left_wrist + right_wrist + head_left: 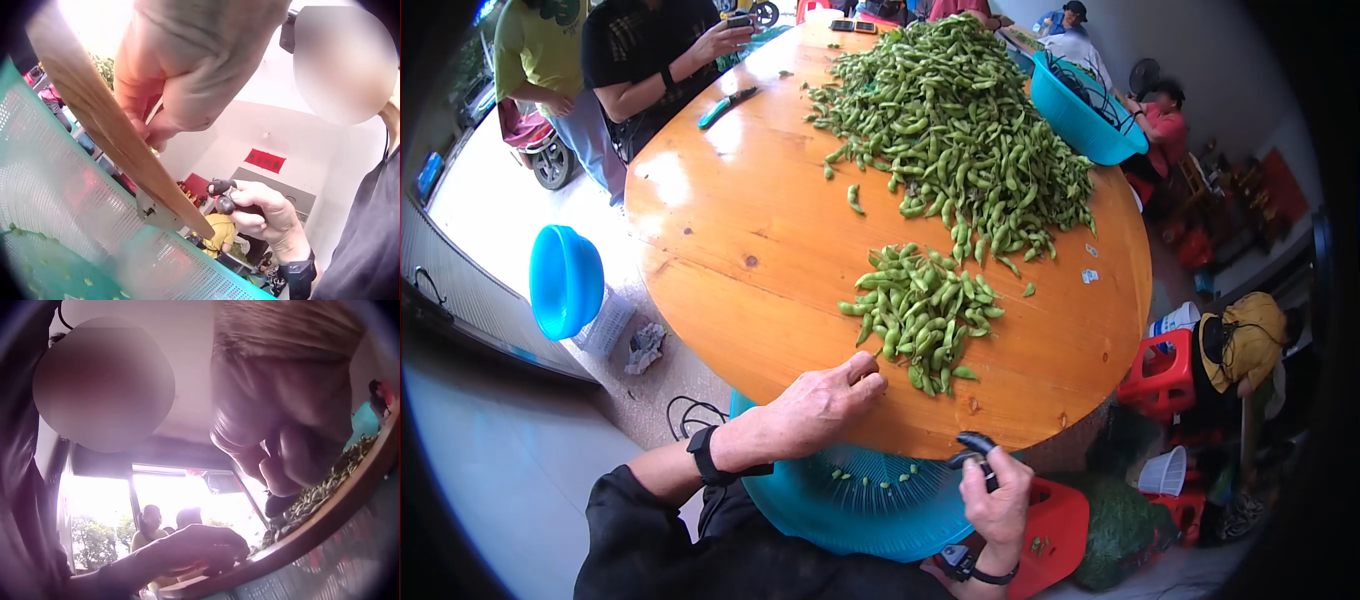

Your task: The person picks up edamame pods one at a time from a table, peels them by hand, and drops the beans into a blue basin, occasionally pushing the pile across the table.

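Note:
At the near table edge, my left hand [825,405] has bent fingers touching the small heap of green pods [920,320]. The left wrist view shows its fingertips together beside a green bit [155,152]; whether they grip a pod is unclear. My right hand [998,500] holds a small black tool [975,442] over the teal basket [850,535] below the edge. In the left wrist view, my right hand [275,215] pinches the dark tool [225,203] between thumb and fingers. A few green pieces [884,485] lie in the basket.
A large pod pile [960,120] covers the far part of the wooden table [730,260]. A teal basin [1090,120] stands at the far right, a teal-handled knife [725,107] at the far left. People stand or sit around; a red stool [1055,525] is near my right hand.

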{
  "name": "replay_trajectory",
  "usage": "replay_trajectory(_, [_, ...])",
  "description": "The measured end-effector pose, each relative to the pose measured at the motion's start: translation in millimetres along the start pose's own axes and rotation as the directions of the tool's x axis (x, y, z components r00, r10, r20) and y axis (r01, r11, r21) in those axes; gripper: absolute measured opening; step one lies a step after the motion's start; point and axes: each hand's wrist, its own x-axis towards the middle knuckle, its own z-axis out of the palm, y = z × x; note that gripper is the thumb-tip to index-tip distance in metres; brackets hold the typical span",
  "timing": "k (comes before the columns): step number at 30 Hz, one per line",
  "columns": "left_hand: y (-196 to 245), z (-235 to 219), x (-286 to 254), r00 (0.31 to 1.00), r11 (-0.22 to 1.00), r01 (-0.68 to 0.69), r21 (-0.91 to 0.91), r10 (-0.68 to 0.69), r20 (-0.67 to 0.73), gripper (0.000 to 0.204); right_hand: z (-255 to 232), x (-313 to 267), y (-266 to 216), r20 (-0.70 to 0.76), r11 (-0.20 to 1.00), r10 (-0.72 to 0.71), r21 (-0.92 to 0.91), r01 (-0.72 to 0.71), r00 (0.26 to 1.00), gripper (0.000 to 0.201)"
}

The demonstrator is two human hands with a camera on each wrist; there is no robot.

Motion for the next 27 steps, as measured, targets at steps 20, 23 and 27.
replay_trajectory(20, [31.1, 13.1, -20.2, 0.929, 0.139, 0.282, -0.949, -0.287, 0.234, 0.008, 44.9, 7.0, -25.9, 0.27, 0.677, 0.1, 0.687, -0.264, 0.958, 0.029])
replay_trajectory(23, [33.0, 17.6, -18.2, 0.936, 0.142, 0.238, -0.961, -0.299, 0.187, 0.009, 45.0, 7.6, -22.1, 0.301, 0.637, 0.087, 0.716, -0.286, 0.949, 0.03])
replay_trajectory(27, [35.8, 24.9, -18.0, 0.928, 0.13, 0.206, -0.97, -0.342, 0.151, 0.01, 44.3, 7.6, -19.4, 0.307, 0.627, 0.098, 0.72, -0.298, 0.947, 0.03])
